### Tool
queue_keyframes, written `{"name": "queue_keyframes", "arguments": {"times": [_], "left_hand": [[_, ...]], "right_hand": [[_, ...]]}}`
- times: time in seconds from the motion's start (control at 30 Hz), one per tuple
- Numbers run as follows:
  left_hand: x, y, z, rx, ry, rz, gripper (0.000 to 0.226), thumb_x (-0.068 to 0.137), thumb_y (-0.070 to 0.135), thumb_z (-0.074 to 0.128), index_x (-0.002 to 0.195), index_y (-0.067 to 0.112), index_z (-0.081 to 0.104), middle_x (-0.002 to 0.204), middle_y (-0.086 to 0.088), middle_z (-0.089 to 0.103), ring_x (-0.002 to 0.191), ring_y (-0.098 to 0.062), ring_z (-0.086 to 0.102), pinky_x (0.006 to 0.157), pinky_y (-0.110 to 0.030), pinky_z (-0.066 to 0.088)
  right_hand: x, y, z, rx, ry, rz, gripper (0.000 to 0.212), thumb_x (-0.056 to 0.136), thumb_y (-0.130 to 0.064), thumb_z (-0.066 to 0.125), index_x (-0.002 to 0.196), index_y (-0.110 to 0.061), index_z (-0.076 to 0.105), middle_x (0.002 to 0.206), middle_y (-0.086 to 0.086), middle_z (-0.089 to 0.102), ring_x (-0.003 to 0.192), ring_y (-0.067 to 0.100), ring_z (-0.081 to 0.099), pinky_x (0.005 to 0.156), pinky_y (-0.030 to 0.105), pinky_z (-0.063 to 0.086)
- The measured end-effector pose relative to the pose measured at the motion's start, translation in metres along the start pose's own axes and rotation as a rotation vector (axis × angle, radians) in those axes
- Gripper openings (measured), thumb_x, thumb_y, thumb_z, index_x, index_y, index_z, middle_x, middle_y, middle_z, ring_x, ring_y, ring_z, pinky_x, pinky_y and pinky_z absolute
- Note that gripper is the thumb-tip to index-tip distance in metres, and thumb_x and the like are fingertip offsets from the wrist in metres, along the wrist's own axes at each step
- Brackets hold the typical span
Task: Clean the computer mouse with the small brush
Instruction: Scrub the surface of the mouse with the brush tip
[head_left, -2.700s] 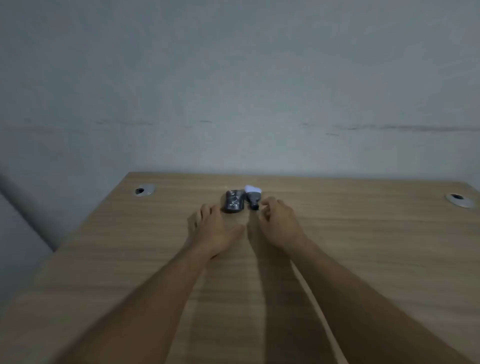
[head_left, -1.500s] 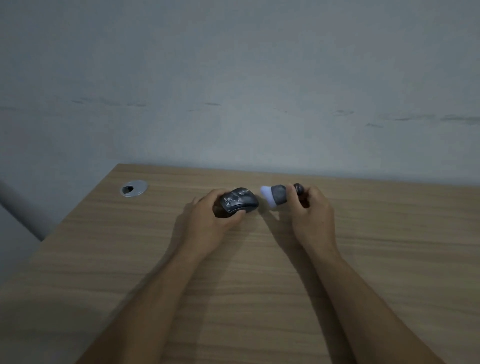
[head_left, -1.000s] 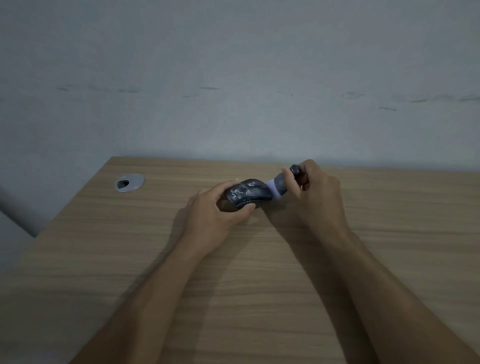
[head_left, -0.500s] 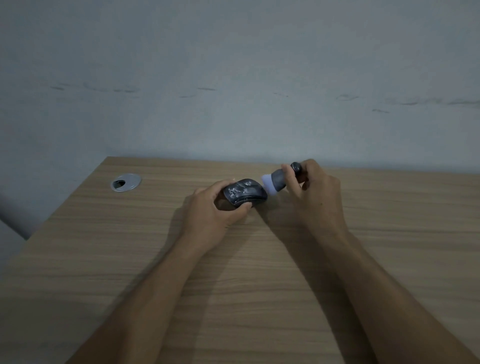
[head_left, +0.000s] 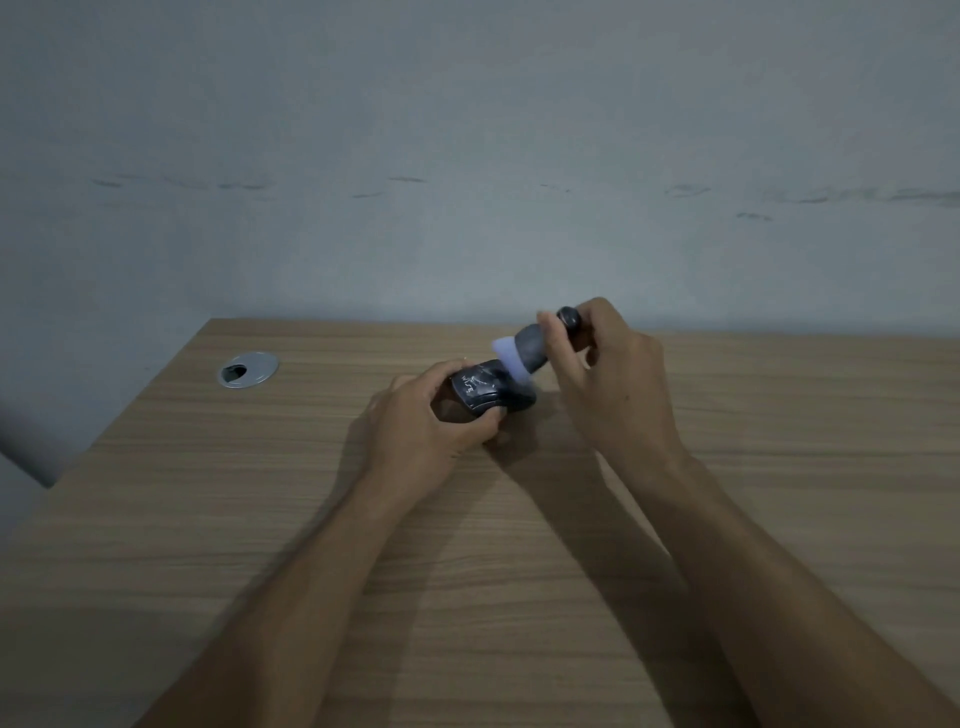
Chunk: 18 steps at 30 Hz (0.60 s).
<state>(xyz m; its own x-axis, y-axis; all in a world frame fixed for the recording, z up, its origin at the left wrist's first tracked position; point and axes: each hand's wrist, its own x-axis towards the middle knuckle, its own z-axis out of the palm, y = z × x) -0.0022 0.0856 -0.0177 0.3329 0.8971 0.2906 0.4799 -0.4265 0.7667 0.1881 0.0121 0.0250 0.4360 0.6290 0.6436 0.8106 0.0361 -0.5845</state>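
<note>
A dark computer mouse (head_left: 485, 392) with pale scuffed markings sits in my left hand (head_left: 423, 423), held just above the wooden desk (head_left: 260, 519) near its far edge. My right hand (head_left: 610, 379) grips a small brush (head_left: 524, 351) by its dark handle. The brush's white bristles point down-left and touch the top right of the mouse. Part of the brush handle is hidden by my fingers.
A round metal cable grommet (head_left: 247, 369) is set in the desk at the far left. A plain grey wall rises right behind the desk's far edge. The desk's left edge runs diagonally at the lower left.
Both hands picked the mouse and brush up off the desk. Over the last half second the bristles came down onto the mouse's top.
</note>
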Motion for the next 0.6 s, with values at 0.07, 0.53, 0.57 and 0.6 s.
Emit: {"name": "queue_keyframes", "arguments": {"times": [0.07, 0.53, 0.57, 0.6], "left_hand": [[0.001, 0.000, 0.001, -0.009, -0.019, 0.005, 0.068, 0.067, 0.072, 0.079, 0.130, 0.047, 0.072, 0.114, 0.013, 0.078, 0.111, -0.016, 0.071, 0.098, -0.048, 0.060], [0.000, 0.005, 0.003, 0.019, 0.008, 0.011, 0.073, 0.062, 0.076, 0.077, 0.128, 0.045, 0.074, 0.111, 0.009, 0.076, 0.112, -0.016, 0.067, 0.100, -0.047, 0.057], [0.000, 0.005, 0.003, 0.024, -0.009, 0.014, 0.074, 0.063, 0.078, 0.076, 0.129, 0.044, 0.074, 0.113, 0.009, 0.076, 0.111, -0.016, 0.066, 0.097, -0.046, 0.058], [0.000, 0.004, 0.003, 0.021, -0.021, 0.015, 0.074, 0.064, 0.078, 0.075, 0.129, 0.043, 0.075, 0.114, 0.008, 0.076, 0.111, -0.016, 0.066, 0.095, -0.044, 0.059]], "right_hand": [[-0.002, -0.011, 0.005, 0.022, -0.051, -0.018, 0.034, 0.103, -0.044, 0.066, 0.091, -0.013, 0.063, 0.067, -0.006, 0.063, 0.051, 0.004, 0.049, 0.051, 0.015, 0.034], [-0.009, -0.018, 0.004, 0.047, 0.038, -0.006, 0.035, 0.104, -0.045, 0.064, 0.093, -0.012, 0.060, 0.069, -0.003, 0.066, 0.055, 0.017, 0.053, 0.053, 0.031, 0.039], [-0.012, -0.024, 0.007, 0.044, 0.007, -0.039, 0.034, 0.104, -0.045, 0.065, 0.092, -0.013, 0.060, 0.067, -0.005, 0.062, 0.053, 0.014, 0.049, 0.051, 0.027, 0.035], [-0.015, -0.025, 0.010, 0.028, -0.024, -0.059, 0.034, 0.103, -0.045, 0.065, 0.092, -0.013, 0.060, 0.067, -0.006, 0.060, 0.053, 0.013, 0.047, 0.050, 0.026, 0.034]]}}
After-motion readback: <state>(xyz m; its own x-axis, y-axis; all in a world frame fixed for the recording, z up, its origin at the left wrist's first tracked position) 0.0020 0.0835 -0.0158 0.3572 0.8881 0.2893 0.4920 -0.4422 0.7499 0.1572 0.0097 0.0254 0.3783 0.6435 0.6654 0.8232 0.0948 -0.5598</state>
